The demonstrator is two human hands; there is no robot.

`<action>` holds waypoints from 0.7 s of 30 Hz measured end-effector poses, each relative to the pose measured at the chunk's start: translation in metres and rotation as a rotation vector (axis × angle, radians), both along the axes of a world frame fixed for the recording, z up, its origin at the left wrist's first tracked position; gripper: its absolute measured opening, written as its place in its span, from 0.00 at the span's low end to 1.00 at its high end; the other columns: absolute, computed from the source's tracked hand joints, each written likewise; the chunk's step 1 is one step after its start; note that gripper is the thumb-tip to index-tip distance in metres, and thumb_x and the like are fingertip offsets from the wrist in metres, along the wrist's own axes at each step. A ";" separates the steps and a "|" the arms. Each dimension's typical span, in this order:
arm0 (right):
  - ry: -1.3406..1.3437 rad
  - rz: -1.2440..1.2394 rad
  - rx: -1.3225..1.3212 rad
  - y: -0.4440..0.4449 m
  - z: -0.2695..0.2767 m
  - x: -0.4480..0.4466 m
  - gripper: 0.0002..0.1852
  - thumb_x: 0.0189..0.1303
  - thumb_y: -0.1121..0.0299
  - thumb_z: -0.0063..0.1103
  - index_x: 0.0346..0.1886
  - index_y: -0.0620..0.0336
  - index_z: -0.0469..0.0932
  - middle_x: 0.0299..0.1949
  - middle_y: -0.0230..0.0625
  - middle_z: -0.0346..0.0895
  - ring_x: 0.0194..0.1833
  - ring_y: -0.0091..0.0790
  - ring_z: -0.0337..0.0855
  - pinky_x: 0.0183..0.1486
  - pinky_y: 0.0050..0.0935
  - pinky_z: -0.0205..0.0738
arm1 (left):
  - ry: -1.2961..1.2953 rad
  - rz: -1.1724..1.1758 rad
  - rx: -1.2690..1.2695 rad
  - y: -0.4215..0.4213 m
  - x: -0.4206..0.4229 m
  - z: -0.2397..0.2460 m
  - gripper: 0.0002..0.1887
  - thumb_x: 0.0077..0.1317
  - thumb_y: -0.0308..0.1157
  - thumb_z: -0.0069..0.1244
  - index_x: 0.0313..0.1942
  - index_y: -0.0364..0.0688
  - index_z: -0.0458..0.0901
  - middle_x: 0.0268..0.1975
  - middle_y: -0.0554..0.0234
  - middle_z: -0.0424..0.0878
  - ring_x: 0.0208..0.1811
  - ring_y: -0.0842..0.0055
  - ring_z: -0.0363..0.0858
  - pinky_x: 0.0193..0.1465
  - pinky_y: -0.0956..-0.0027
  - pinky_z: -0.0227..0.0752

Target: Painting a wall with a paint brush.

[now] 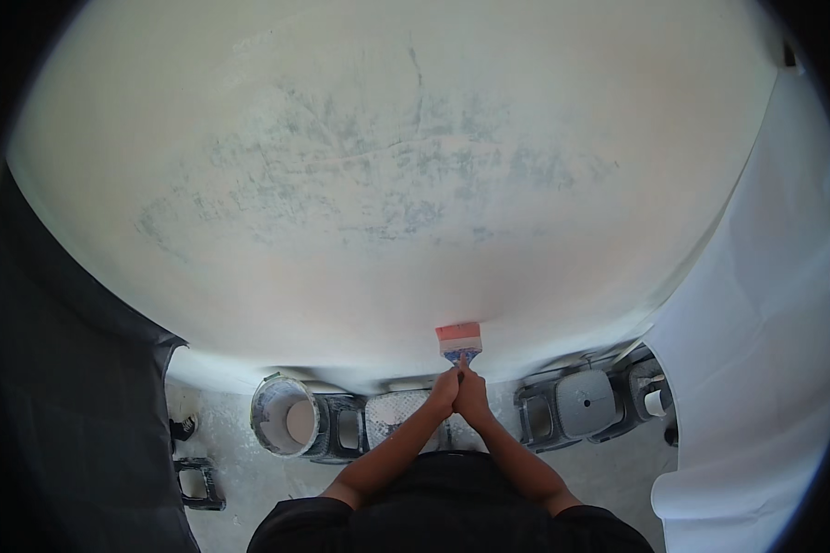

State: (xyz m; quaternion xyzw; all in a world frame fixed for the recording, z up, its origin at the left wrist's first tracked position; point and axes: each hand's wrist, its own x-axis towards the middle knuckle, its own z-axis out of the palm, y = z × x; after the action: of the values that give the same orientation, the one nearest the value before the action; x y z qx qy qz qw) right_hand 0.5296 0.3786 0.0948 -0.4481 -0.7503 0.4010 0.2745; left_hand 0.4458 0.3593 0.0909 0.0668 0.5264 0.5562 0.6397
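Observation:
My left hand (445,391) and my right hand (471,394) are clasped together around the handle of a wide, flat brush (460,339). One finger lies along the blue part of its handle. The brush has a pinkish-red end, a pale band and a blue-marked neck. Its red edge points away from me and is at or near the lower part of a large, pale wall (401,276). Grey-blue patches and a few crack-like lines mark the middle of the wall. Most of the handle is hidden by my fingers.
Below the wall stand a plaster-smeared bucket (283,418) and several dark plastic stools, one with a grey seat (584,403). A smaller black stool (200,484) and a shoe (184,427) are at lower left. Dark fabric (76,387) hangs left, white fabric (754,311) right.

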 end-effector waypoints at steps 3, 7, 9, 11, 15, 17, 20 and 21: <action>0.060 -0.039 0.027 0.001 0.086 0.003 0.38 0.58 0.72 0.59 0.72 0.65 0.56 0.32 0.56 0.81 0.36 0.52 0.85 0.38 0.41 0.76 | 0.188 0.040 0.236 0.007 0.003 0.044 0.13 0.70 0.37 0.41 0.41 0.36 0.77 0.41 0.61 0.79 0.44 0.76 0.75 0.50 0.71 0.68; 0.190 -0.098 0.172 0.005 0.150 0.014 0.35 0.61 0.73 0.57 0.72 0.63 0.56 0.33 0.55 0.81 0.35 0.51 0.85 0.37 0.39 0.78 | 0.265 -0.043 0.469 0.006 0.016 0.123 0.12 0.73 0.36 0.41 0.44 0.37 0.74 0.44 0.62 0.77 0.47 0.78 0.73 0.53 0.74 0.66; 0.258 -0.108 0.273 0.011 0.145 0.017 0.35 0.62 0.73 0.56 0.72 0.62 0.57 0.34 0.54 0.81 0.35 0.51 0.85 0.37 0.39 0.78 | 0.262 0.033 0.682 0.010 0.023 0.122 0.13 0.76 0.37 0.37 0.48 0.36 0.72 0.45 0.62 0.77 0.49 0.79 0.73 0.55 0.75 0.66; 0.278 -0.117 0.566 0.030 0.112 0.017 0.35 0.62 0.74 0.56 0.73 0.57 0.57 0.38 0.54 0.80 0.36 0.52 0.85 0.38 0.39 0.78 | 0.376 0.057 0.723 0.025 0.030 0.106 0.15 0.77 0.37 0.35 0.49 0.35 0.71 0.43 0.60 0.77 0.47 0.77 0.74 0.53 0.75 0.66; 0.239 -0.153 0.491 0.063 0.042 0.016 0.36 0.62 0.75 0.56 0.74 0.52 0.56 0.39 0.52 0.80 0.37 0.52 0.84 0.37 0.39 0.78 | 0.476 -0.047 0.570 0.069 0.018 0.030 0.17 0.77 0.39 0.32 0.50 0.35 0.72 0.43 0.55 0.79 0.45 0.72 0.76 0.52 0.70 0.68; 0.228 -0.196 0.356 0.067 -0.010 0.034 0.36 0.62 0.75 0.56 0.74 0.51 0.55 0.38 0.52 0.80 0.36 0.52 0.84 0.37 0.39 0.77 | 0.530 -0.167 0.489 0.080 0.031 -0.019 0.18 0.77 0.39 0.32 0.50 0.35 0.73 0.44 0.54 0.79 0.46 0.71 0.77 0.53 0.68 0.68; 0.169 -0.213 0.077 0.033 -0.054 0.033 0.39 0.59 0.73 0.59 0.74 0.55 0.55 0.35 0.53 0.81 0.36 0.51 0.84 0.39 0.42 0.77 | 0.304 -0.218 0.183 0.070 0.028 -0.121 0.18 0.77 0.41 0.34 0.47 0.37 0.76 0.45 0.58 0.79 0.48 0.74 0.76 0.53 0.66 0.70; 0.009 -0.180 -0.052 0.028 -0.059 0.039 0.38 0.57 0.73 0.59 0.73 0.58 0.56 0.34 0.54 0.81 0.36 0.52 0.85 0.39 0.42 0.77 | 0.086 -0.267 0.059 0.061 0.030 -0.129 0.18 0.76 0.42 0.36 0.47 0.37 0.76 0.45 0.58 0.80 0.46 0.73 0.78 0.51 0.65 0.72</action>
State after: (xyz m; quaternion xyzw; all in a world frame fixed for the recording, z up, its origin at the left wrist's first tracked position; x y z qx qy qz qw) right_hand 0.5682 0.4065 0.0354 -0.5190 -0.6950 0.3961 0.3013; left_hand 0.4763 0.4200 -0.0381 0.1787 0.5233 0.4779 0.6825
